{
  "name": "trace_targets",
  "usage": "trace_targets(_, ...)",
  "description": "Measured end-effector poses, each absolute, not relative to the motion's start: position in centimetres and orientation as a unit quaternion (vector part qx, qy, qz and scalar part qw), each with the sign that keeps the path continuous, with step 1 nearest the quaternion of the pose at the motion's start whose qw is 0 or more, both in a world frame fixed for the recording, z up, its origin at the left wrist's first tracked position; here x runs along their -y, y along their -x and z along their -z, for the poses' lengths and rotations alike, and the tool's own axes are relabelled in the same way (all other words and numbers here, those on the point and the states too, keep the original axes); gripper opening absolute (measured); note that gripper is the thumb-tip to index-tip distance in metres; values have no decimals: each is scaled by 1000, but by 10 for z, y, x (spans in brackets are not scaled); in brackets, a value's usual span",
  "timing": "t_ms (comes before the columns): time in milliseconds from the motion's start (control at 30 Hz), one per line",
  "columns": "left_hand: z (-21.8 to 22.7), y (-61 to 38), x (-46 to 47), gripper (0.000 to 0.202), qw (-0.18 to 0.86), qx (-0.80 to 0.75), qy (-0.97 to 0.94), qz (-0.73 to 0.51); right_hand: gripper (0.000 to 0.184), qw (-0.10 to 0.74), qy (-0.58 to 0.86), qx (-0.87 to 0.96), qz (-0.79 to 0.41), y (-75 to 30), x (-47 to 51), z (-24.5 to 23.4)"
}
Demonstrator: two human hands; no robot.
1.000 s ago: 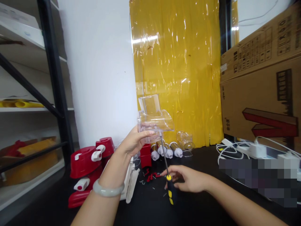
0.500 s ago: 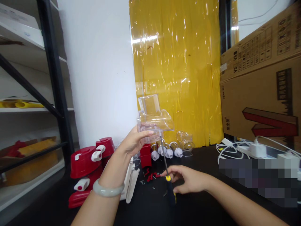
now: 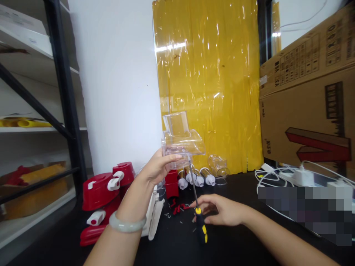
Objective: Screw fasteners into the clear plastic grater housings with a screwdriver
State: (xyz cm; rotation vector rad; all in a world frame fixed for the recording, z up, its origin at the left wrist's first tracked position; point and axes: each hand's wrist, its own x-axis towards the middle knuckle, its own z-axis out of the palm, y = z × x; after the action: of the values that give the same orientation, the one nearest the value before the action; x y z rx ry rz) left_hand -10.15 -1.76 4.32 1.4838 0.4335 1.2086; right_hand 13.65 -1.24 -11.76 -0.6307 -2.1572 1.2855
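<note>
My left hand (image 3: 159,166) is closed around the lower left of a clear plastic housing (image 3: 183,142), lifted above the table, with a rectangular spout pointing up. A screwdriver (image 3: 201,227) with a black and yellow handle stands nearly upright below it. Its shaft tip meets the underside of the housing; any screw there is too small to make out. The fingers and thumb of my right hand (image 3: 219,210) pinch the screwdriver near the top of its handle. Small red plastic parts (image 3: 180,207) and several loose screws (image 3: 168,215) lie on the black table behind the screwdriver.
Red plastic housings (image 3: 98,190) and white strips (image 3: 155,218) lie at left. Behind stand a red block (image 3: 172,183), white-ended cylinders (image 3: 206,176) and another clear part (image 3: 217,164). White cables (image 3: 273,177) and a large cardboard box (image 3: 305,111) are at right.
The screwdriver handle has turned, showing its yellow patches differently, and the thumb of my right hand has shifted slightly. My left hand and the clear housing stay in place.
</note>
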Motion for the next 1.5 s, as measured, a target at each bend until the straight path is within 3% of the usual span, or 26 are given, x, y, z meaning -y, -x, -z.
trace_targets(300, -43, 103, 17, 39, 553, -181, -634, -509, 69, 297, 265, 792, -462, -133, 11, 122)
trace_targets(500, -43, 104, 16, 40, 553, -180, -640, -502, 61, 292, 240, 785, -490, -132, 14, 119)
trace_targets(700, -42, 104, 17, 42, 546, -185, -642, -506, 70, 308, 264, 789, -461, -133, 10, 123)
trace_targets(933, -43, 103, 18, 40, 551, -181, -637, -508, 58, 295, 227, 787, -491, -134, 11, 122)
trace_targets(1133, -43, 103, 18, 40, 551, -181, -639, -506, 69, 305, 248, 794, -464, -134, 10, 123)
trace_targets(1300, -43, 104, 18, 39, 550, -177, -645, -500, 63, 286, 224, 789, -495, -132, 12, 122)
trace_targets(1500, -43, 104, 18, 40, 549, -181, -644, -502, 75, 314, 265, 781, -470, -131, 11, 123)
